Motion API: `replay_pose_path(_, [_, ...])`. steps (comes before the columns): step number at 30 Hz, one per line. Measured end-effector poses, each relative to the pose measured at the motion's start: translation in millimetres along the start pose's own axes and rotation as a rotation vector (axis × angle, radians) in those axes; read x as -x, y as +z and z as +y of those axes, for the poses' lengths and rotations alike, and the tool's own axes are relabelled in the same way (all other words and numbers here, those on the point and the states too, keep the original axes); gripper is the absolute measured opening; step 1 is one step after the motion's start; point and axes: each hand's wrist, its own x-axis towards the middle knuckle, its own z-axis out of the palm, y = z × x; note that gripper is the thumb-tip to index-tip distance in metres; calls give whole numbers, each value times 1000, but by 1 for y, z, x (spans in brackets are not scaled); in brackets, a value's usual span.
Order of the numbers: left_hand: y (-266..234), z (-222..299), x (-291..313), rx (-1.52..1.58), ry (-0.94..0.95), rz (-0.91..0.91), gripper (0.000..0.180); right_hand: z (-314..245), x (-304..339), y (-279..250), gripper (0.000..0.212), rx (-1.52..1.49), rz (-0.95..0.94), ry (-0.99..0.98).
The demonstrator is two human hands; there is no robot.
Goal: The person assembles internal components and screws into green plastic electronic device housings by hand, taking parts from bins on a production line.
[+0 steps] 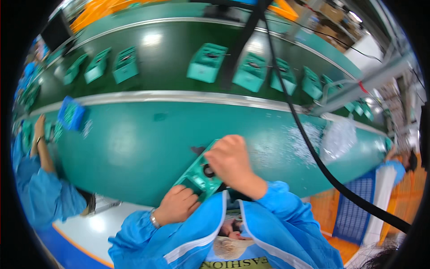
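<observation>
A green open-topped plastic housing (192,178) lies at a slant on the near edge of the green table, in front of my body. It has a round black part (208,170) inside, near its middle. My left hand (178,204) is closed on the housing's near left end, fingers curled over the rim. Over the far right end is my right hand (230,162), its fingers folded and pressed together; whatever they may pinch is hidden beneath them. A small dark piece (197,150) shows beside the housing's far end.
Beyond a metal rail, a dark green conveyor (161,58) carries several green housings (207,62). Small pale pieces (305,139) are scattered by a clear plastic bag (339,140) on the right. A blue bin (71,113) stands left, near a co-worker's arm (42,143). A black cable (309,134) hangs across the right side.
</observation>
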Motion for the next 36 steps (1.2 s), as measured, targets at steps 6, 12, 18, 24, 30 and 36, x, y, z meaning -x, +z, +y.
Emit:
replay_pose_path(6, [1,-1,8,54,-92,-35,11,-19,15,-3,21,96,-27,19])
replay_pose_path(12, [-4,-1,-4,33,-43,-4,11,-10,23,-22,29,56,-85,44])
replay_pose_path(18, [-8,2,-6,-59,74,-33,9,91,51,-89,17,300,85,339])
replay_pose_path(24, [-11,-1,-1,-55,86,-58,9,129,63,-101,9,340,65,350])
replay_pose_path(30, [-13,-1,-2,-57,88,-72,9,124,61,-98,10,381,62,343])
replay_pose_path(36, [-14,0,-3,-66,77,-91,9,125,65,-94,7,373,93,320])
